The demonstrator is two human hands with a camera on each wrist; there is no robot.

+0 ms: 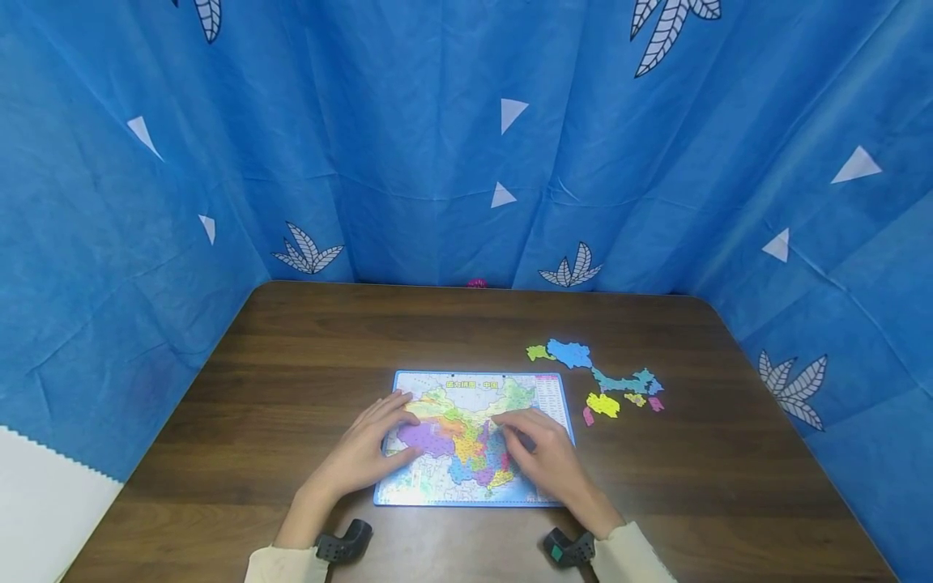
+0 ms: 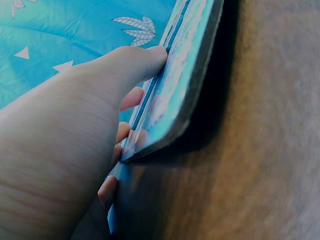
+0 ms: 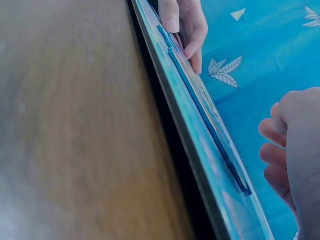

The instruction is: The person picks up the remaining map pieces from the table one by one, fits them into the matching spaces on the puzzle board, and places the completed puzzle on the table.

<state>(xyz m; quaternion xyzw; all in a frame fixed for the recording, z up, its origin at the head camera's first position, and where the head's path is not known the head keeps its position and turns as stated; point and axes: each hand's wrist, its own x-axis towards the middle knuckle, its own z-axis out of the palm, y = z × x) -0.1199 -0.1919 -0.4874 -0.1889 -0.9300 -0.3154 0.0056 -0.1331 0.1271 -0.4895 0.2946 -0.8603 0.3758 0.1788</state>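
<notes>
A blue-edged magnetic map puzzle board (image 1: 474,495) lies on the table, its map partly filled with coloured pieces. My left hand (image 1: 373,449) rests at the board's left side, fingers spread, thumb near the purple piece (image 1: 426,440). In the left wrist view, the left thumb (image 2: 142,61) reaches onto the board's face. Over the right half of the map, my right hand (image 1: 543,453) has bent fingers, with thumb and index tips close together. The right wrist view shows those fingers (image 3: 274,152) curled above the board; I cannot tell whether they pinch a small piece.
Right of the board lie several loose puzzle pieces: a blue one (image 1: 568,353), a long teal one (image 1: 619,383), a yellow one (image 1: 602,405), and small green and pink ones. A blue curtain (image 1: 437,162) hangs behind the brown wooden table (image 1: 306,340).
</notes>
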